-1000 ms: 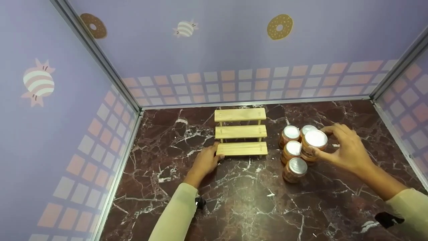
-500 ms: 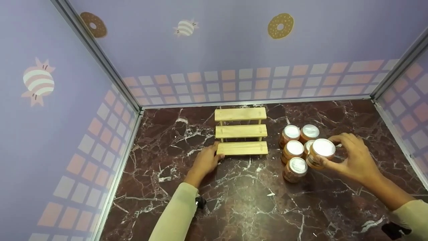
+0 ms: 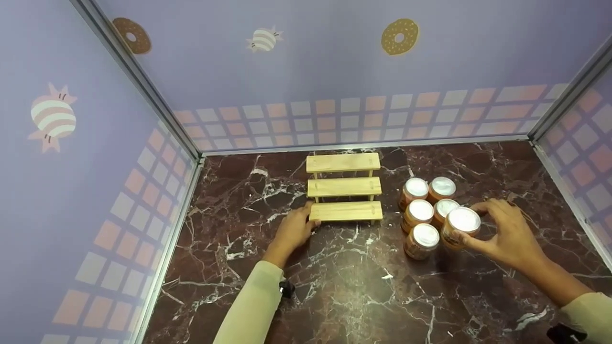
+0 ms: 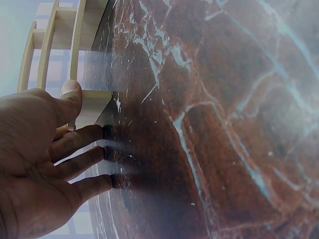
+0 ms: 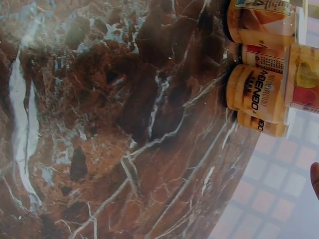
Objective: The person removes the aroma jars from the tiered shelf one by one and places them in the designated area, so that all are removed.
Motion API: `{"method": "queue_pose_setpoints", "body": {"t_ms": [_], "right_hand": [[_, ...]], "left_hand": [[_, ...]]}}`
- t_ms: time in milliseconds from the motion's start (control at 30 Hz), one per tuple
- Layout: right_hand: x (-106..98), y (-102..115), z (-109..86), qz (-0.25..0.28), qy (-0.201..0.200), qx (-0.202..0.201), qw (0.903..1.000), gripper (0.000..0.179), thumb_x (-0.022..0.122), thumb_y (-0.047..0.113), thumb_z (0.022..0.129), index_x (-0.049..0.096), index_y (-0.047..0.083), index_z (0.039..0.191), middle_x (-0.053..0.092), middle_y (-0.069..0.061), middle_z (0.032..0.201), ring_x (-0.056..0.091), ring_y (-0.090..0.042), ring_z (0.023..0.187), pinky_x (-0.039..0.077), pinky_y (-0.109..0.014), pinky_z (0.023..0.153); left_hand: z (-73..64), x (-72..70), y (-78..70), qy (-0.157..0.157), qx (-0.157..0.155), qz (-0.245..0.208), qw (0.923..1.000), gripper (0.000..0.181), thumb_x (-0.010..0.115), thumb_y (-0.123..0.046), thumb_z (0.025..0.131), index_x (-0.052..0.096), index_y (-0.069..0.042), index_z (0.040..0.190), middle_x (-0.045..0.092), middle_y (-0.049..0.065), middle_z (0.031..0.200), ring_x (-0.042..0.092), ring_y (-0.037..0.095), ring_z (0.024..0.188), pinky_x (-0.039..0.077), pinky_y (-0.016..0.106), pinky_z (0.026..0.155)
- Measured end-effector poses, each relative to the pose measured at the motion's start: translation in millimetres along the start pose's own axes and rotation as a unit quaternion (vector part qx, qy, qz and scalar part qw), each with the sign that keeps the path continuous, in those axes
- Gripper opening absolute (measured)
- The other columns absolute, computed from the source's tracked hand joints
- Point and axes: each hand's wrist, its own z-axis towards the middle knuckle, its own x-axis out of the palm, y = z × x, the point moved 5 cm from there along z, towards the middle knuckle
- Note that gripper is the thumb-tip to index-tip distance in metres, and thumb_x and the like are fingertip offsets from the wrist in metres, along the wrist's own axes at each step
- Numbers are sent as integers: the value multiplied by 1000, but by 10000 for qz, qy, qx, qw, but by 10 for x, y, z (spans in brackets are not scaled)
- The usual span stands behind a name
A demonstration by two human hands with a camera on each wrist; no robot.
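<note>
My left hand [image 3: 292,228] grips the near left end of a pale wooden three-step rack [image 3: 344,185]. In the left wrist view, the thumb [image 4: 72,97] lies against the lowest board and the lower fingertips reach the tabletop. On the right, my right hand [image 3: 509,239] pinches a jar [image 3: 464,222] with a pale lid between thumb and fingers. That held jar [image 5: 304,77] is above the tabletop in the right wrist view, where only a fingertip [image 5: 315,177] shows. Several similar orange jars [image 3: 420,212] stand upright in a cluster just left of it.
Dark red marble tabletop [image 3: 354,296] with white veins spreads under everything. A lilac back wall [image 3: 334,71] and side walls [image 3: 86,200] enclose it, with metal strips along the edges. The rack stands near the back wall, left of the jars.
My right hand has moved the held jar toward me and slightly right, away from the cluster, uncovering a jar behind it. The left hand and rack have stayed in place.
</note>
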Motion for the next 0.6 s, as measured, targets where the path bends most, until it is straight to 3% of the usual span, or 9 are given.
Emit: {"method": "queue_pose_setpoints", "body": {"t_ms": [267, 567, 600], "right_hand": [[91, -41, -83, -8, 37, 19, 10000, 62, 102, 16, 61, 72, 0, 113, 75, -13, 104, 57, -23, 92, 36, -43, 86], [237, -152, -226, -118, 171, 320, 9993, 62, 103, 19, 63, 71, 0, 113, 73, -17, 113, 62, -33, 105, 39, -49, 85], [258, -160, -241, -134, 212, 355, 9991, 62, 104, 18, 64, 71, 1, 113, 73, -17, 113, 62, -35, 106, 40, -51, 85]], "left_hand": [[20, -11, -3, 66, -70, -7, 10000, 63, 73, -49, 105, 53, -17, 156, 78, 17, 132, 74, 44, 121, 60, 61, 106], [1, -18, -2, 182, -189, -310, 9992, 62, 72, -48, 106, 53, -17, 156, 74, 18, 142, 70, 45, 130, 57, 64, 110], [-39, -91, -47, 186, -175, -273, 9993, 64, 72, -47, 106, 52, -16, 158, 73, 19, 144, 69, 46, 132, 56, 63, 112]]}}
